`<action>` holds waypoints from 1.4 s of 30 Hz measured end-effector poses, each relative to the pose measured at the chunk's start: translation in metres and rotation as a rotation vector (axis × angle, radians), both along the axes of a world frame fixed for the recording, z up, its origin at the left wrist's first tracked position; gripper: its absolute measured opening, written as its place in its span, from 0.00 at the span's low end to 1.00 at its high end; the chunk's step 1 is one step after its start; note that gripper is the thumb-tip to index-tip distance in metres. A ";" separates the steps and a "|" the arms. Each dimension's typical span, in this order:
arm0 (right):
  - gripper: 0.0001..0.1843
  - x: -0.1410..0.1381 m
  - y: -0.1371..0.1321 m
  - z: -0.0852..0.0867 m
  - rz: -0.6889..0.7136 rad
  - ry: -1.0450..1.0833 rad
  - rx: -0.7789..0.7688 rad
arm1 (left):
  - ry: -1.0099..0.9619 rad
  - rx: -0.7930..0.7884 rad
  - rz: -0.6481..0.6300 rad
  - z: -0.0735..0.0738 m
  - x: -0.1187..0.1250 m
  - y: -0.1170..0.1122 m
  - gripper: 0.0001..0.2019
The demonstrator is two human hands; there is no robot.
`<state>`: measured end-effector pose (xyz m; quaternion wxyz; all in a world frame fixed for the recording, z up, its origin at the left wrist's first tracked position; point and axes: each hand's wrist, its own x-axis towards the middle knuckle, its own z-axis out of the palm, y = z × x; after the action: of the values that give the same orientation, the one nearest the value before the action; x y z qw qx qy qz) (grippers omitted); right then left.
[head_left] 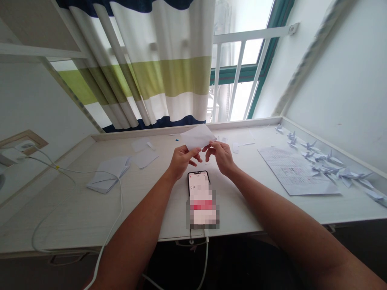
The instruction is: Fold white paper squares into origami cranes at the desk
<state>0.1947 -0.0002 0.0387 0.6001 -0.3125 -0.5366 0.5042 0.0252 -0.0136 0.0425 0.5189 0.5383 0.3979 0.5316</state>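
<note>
A white sheet of paper (198,136) is held up above the desk, tilted, between both hands. My left hand (182,160) pinches its lower left edge between thumb and fingers. At the sheet's right corner, my right hand (220,155) grips with thumb and index finger while its other fingers curl below. Just under the hands lies a phone (198,181) with a lit screen, partly blurred out. Small paper scraps (236,148) lie to the right of the hands, and a loose paper piece (145,158) to the left.
A folded paper stack (110,174) lies at left, near a white cable (121,197) running from a wall socket. At right, a printed sheet (290,173) lies beside several folded paper cranes (329,157) along the wall. A curtain (169,76) and railing (237,80) stand behind the desk.
</note>
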 end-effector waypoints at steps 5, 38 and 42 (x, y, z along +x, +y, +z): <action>0.19 0.015 0.011 0.004 -0.184 0.073 -0.015 | -0.056 0.017 0.051 0.003 -0.003 -0.001 0.17; 0.15 0.001 0.001 -0.004 -0.084 -0.068 -0.009 | 0.147 0.040 0.040 -0.003 0.002 0.000 0.22; 0.14 0.002 0.000 -0.001 -0.065 -0.066 -0.003 | 0.120 0.037 0.039 -0.002 0.002 -0.001 0.20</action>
<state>0.1970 0.0000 0.0375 0.5976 -0.3471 -0.5450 0.4747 0.0267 -0.0142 0.0408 0.4736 0.5708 0.4288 0.5157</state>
